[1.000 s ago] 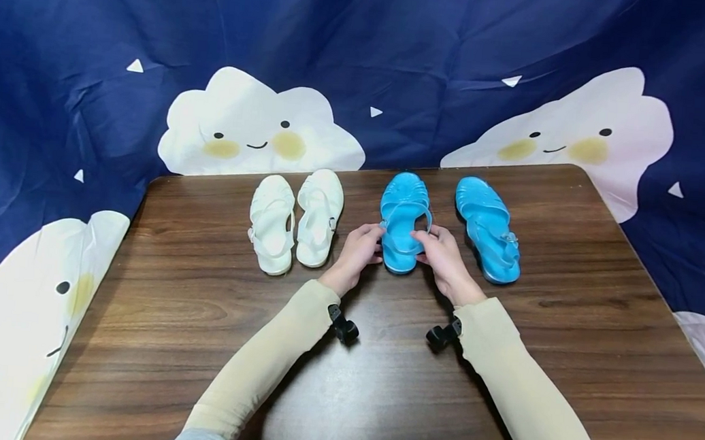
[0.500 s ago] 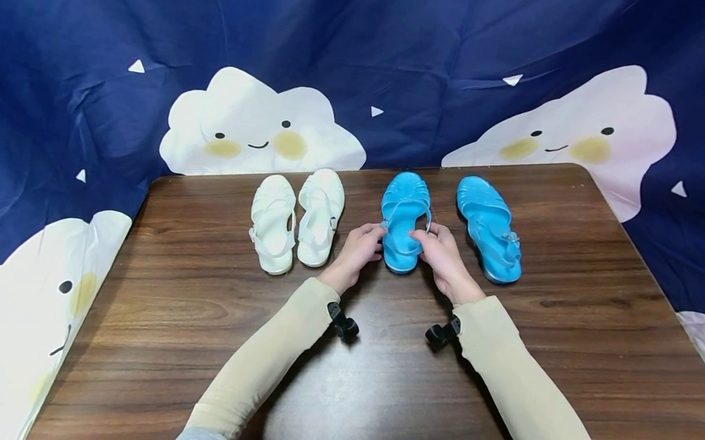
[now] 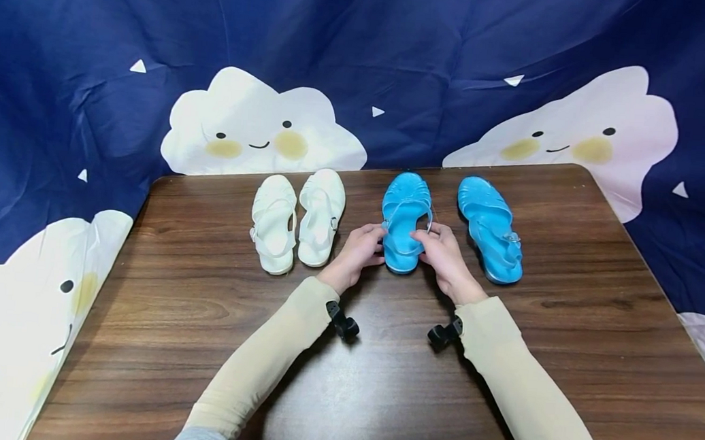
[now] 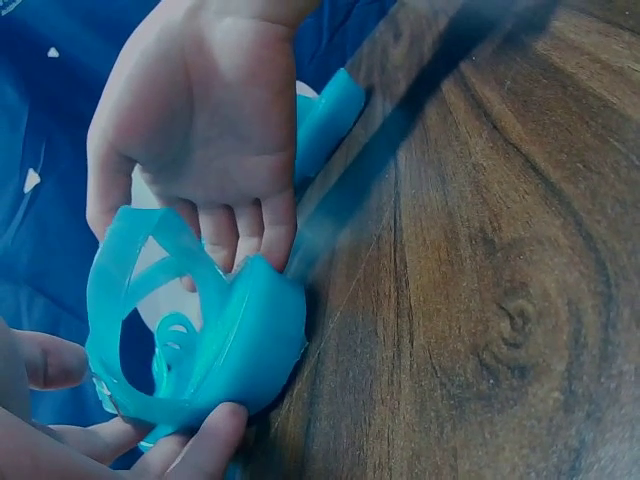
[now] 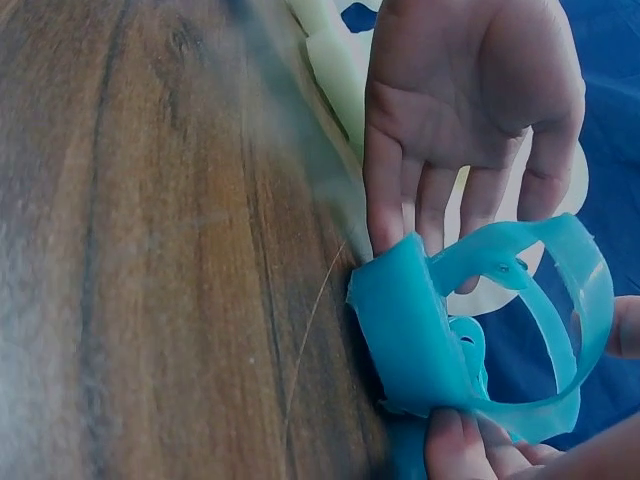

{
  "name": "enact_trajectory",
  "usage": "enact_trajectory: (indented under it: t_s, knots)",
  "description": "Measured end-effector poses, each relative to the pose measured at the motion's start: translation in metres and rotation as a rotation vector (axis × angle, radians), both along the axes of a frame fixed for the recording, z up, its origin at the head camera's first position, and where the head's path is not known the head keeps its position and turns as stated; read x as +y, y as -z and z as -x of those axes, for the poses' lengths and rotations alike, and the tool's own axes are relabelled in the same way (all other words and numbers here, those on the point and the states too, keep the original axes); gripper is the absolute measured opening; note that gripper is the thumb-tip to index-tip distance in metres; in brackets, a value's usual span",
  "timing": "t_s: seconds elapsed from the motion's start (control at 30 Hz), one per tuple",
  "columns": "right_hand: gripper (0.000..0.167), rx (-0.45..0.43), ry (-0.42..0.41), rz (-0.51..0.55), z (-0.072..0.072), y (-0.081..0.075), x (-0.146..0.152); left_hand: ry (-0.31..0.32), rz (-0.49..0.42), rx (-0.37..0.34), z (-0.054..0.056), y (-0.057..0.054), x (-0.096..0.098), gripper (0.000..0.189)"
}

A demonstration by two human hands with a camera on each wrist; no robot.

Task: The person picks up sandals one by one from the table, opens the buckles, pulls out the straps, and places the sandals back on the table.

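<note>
Because its straps [image 5: 597, 280] look bendy, the blue sandal [image 3: 402, 225] is best held by its sole [image 5: 408, 335]

It sits on the tabletop [image 3: 191, 331] between the white sandals [image 3: 322, 208] and the other blue sandal [image 3: 490, 233], left grip [image 3: 358, 250] and right grip [image 3: 445, 256] each pinching one side of its heel end [image 3: 400, 263]. Probably light, pliant plastic, hardly fragile but perhaps slick, it should be steadiest by the thick sole edges.

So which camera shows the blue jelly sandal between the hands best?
The head view: it shows the blue jelly sandal from above, toe to heel, though the left hand and right hand cover bits of its sides. Both wrist views show the heel and straps up close from behind, but hide most of the toe.
</note>
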State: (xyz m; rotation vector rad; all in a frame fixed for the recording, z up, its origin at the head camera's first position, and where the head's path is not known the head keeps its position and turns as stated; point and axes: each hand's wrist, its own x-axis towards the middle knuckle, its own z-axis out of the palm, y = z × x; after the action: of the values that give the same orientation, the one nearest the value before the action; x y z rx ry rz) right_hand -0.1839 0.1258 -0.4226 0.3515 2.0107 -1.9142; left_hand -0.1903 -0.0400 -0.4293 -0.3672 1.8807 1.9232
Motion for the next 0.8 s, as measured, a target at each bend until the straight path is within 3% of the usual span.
enact_trajectory:
  t_s: [0.37,0.8]
  knots:
    - [0.070,0.012,-0.022,-0.030,-0.001,0.001,0.002,0.050,-0.009,-0.009,-0.001,0.000,-0.004,0.039]
    - [0.069,0.022,-0.080,-0.100,-0.006,-0.002,0.005,0.081,-0.084,-0.052,-0.006,0.000,-0.013,0.039]
